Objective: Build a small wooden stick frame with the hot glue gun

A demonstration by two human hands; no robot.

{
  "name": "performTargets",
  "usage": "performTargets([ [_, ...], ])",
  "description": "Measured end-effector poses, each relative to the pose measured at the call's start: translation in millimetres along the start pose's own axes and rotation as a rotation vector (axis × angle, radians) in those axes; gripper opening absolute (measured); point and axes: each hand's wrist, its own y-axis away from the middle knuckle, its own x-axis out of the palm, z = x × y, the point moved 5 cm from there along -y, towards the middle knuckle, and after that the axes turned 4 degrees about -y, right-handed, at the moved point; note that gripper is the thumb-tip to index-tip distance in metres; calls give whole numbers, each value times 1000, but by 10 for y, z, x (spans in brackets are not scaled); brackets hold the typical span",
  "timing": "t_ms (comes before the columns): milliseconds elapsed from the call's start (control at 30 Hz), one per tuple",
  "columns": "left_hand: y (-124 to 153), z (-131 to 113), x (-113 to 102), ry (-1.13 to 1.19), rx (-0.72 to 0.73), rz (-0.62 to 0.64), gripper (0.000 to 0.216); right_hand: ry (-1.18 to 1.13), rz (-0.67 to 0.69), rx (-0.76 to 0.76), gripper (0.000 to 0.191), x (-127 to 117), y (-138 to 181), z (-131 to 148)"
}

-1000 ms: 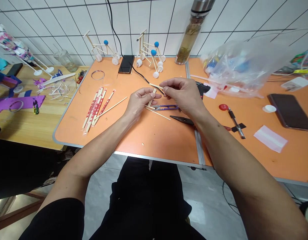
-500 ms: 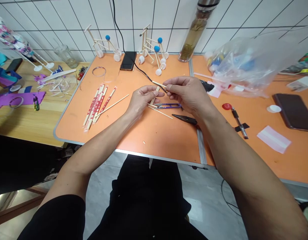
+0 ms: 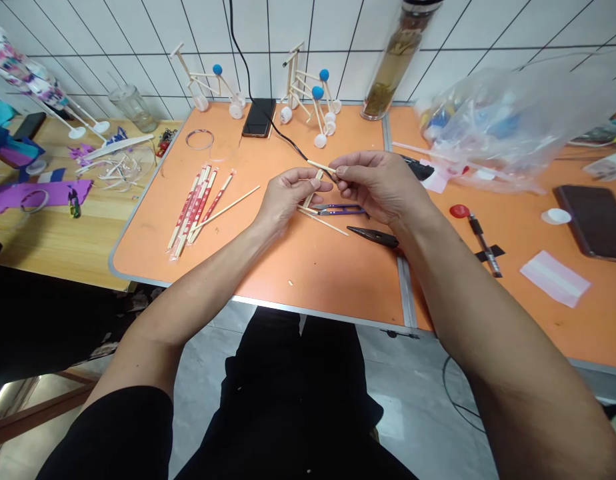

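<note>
My left hand (image 3: 285, 197) is closed in a pinch on a short wooden stick (image 3: 312, 189) that stands nearly upright over the orange table (image 3: 288, 253). My right hand (image 3: 381, 187) pinches a second short wooden stick (image 3: 319, 165), held roughly level, with its end against the top of the first. Under my hands lie purple thread snips (image 3: 344, 211), a loose thin stick (image 3: 324, 223) and dark pliers (image 3: 373, 235).
Wrapped chopsticks (image 3: 195, 210) lie to the left. Two stick models with blue balls (image 3: 308, 93) stand by the tiled wall, with a phone (image 3: 259, 118) on a black cable, a tall bottle (image 3: 391, 63), a clear plastic bag (image 3: 498, 127), a pen (image 3: 481, 243) and another phone (image 3: 591, 220).
Both hands stayed together on the sticks with small finger shifts. The view drifted slightly, so the table contents sit a little more to the right.
</note>
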Motion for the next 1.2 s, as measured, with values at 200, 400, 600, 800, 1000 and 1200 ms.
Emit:
performTargets([
  [200,-4,2,-1,4,7,14,25,42,13,-35,23,-1,-1,20],
  [400,-3,1,-2,8,15,15,24,35,12,-42,20,-10,-15,10],
  [600,2,-1,2,6,-3,1,21,50,10,-51,22,-20,-27,6],
  [800,14,-12,10,13,-9,-7,20,47,22,-69,20,-21,-26,5],
  [1000,7,-4,5,-1,-4,1,25,72,17,-76,23,-22,-29,3],
  [1200,1,-6,6,5,12,13,23,64,22,-76,21,-14,-21,12],
])
